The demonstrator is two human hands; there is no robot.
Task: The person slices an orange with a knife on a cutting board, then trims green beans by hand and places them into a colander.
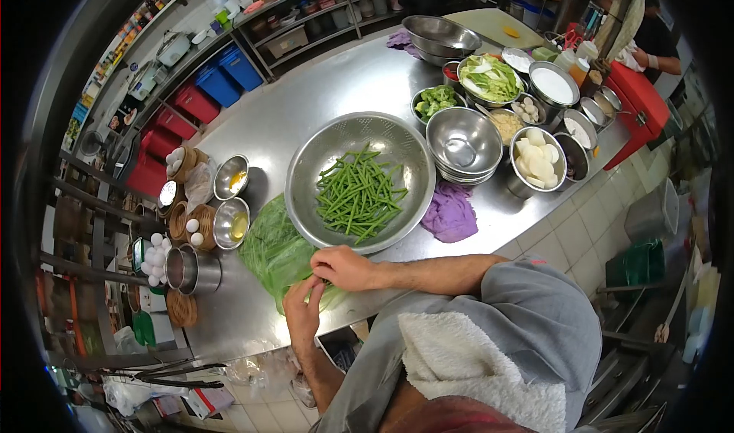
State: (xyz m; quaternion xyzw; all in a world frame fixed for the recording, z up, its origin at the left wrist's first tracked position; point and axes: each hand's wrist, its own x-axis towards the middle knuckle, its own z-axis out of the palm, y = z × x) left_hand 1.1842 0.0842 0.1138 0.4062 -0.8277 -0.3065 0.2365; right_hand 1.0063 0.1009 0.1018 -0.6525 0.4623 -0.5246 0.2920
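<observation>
My left hand (303, 308) and my right hand (344, 268) meet at the fingertips, both pinched closed. Whatever lies between them is too small and too covered to make out. Below them spreads a thin green plastic bag (274, 253) on the steel table. Just beyond my right hand stands a large perforated steel colander (306, 154). Inside it is a loose pile of trimmed green beans (359, 192).
Stacked steel bowls (465, 141) and a crumpled purple cloth (449, 213) sit right of the colander. Farther right are bowls of cabbage (491, 78), broccoli (436, 101) and white slices (537, 159). Small bowls with egg (232, 223) and whole eggs (156, 259) stand left. Another person stands at far right.
</observation>
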